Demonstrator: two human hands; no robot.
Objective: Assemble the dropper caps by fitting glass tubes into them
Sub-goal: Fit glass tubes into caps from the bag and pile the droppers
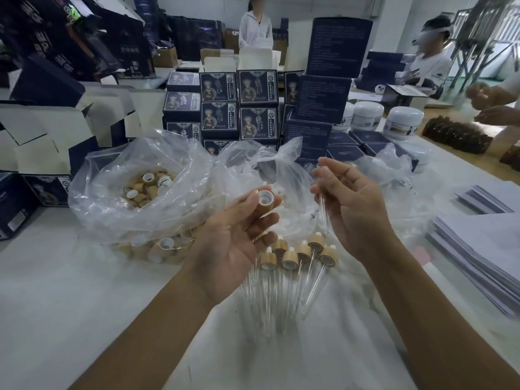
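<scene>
Finished droppers [292, 257] are laid on the table [84, 305] just below and between the hands. A cap [266, 199] is pinched at the fingertips of the left hand [236, 235], white opening up. A glass tube [323, 211] is held by the right hand [351, 204], just beside the cap. Beyond the left hand, loose caps are heaped in a bag [135, 192].

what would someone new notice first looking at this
Two bare hands raised at the centre: the left hand pinches a bamboo cap, the right hand holds a thin glass tube. Just below them finished droppers lie on the white table; a clear bag of loose caps sits left.
</scene>
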